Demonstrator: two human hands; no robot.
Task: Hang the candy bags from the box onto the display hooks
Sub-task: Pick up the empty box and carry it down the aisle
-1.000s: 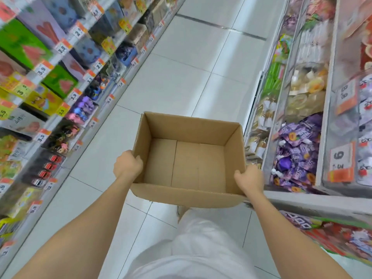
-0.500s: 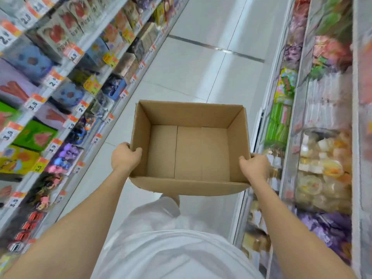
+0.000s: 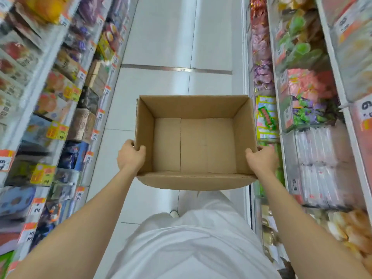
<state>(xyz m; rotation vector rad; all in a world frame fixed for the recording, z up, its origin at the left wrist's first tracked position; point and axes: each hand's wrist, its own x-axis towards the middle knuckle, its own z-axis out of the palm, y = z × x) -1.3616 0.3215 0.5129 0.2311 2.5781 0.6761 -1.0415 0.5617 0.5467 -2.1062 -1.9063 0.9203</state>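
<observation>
An open cardboard box (image 3: 193,106) is held out at waist level, mid-aisle, above the tiled floor (image 3: 161,37). The left hand (image 3: 130,156) grip is clamped on the box's left wall, the right hand (image 3: 260,161) grip on its right wall, thumbs inside. Blurred snack pkgs are stocked on the left shelves (image 3: 60,97) & right shelves (image 3: 302,97).

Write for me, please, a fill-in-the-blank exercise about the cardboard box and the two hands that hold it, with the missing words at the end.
1. The cardboard box is ____ inside: nothing lies on its bottom.
2. The left hand grips the box's ____ side wall.
3. The right hand grips its ____ side wall.
4. The box's top is ____, without a lid.
Missing words: empty; left; right; open.
</observation>
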